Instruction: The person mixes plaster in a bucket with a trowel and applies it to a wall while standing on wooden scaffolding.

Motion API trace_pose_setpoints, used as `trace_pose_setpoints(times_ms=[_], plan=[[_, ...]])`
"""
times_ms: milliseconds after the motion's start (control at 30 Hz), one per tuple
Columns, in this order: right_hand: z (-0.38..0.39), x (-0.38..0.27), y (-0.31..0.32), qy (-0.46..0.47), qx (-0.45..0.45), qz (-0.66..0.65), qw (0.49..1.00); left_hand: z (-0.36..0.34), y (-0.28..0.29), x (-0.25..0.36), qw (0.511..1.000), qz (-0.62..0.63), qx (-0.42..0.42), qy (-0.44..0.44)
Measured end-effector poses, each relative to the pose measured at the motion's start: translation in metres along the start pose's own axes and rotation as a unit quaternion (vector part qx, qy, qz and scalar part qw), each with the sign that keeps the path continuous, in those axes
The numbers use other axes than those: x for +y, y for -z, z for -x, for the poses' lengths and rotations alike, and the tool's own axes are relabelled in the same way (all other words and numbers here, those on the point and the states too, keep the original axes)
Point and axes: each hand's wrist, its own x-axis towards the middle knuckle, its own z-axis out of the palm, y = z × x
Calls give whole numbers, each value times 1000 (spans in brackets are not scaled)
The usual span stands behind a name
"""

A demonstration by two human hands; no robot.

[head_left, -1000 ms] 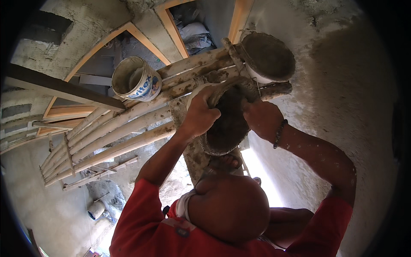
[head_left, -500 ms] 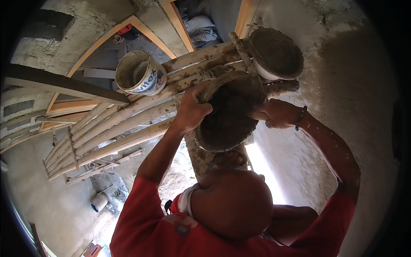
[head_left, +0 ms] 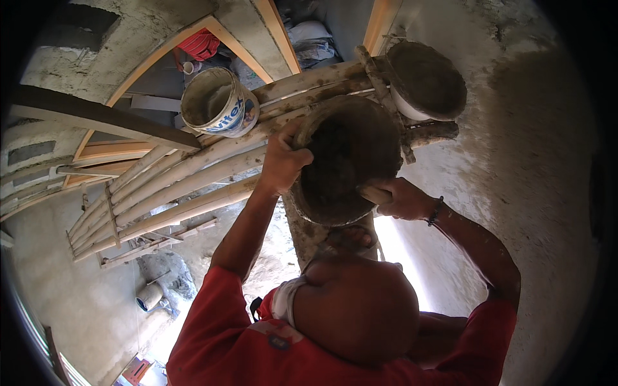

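My left hand (head_left: 283, 161) grips the left rim of a round, mortar-crusted basin (head_left: 380, 121), thumb over the edge and fingers outside. The basin is tilted toward me, with dark wet material inside. In my right hand (head_left: 408, 198) is the pale wooden handle of a tool (head_left: 374, 193), held at the basin's lower right rim. The tool's working end is not distinguishable against the dark inside. Under the basin is a dirty plank (head_left: 304, 237), and a foot (head_left: 353, 239) rests close below it.
Bamboo poles (head_left: 193, 177) form a platform running left. On it stand a white bucket (head_left: 248, 116) and, at the far right, a second basin (head_left: 428, 80) of grey material. A dark beam (head_left: 103, 119) crosses at left. A plastered wall (head_left: 502, 174) rises on the right.
My right hand has moved down and slightly left along the basin's rim, with more of the wooden handle showing. A person in red has come into view through the far opening.
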Motion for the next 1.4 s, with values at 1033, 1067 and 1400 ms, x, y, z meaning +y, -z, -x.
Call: trace_pose_setpoints(times_ms=[1033, 1067, 1400], plan=[[76, -35, 17, -80, 117, -287, 947, 4, 19, -21, 964, 236, 118, -24], [81, -29, 26, -79, 141, -299, 941, 4, 18, -19, 963, 242, 118, -20], [70, 27, 138, -69, 389, -154, 906, 9, 11, -17, 973, 189, 129, -3]])
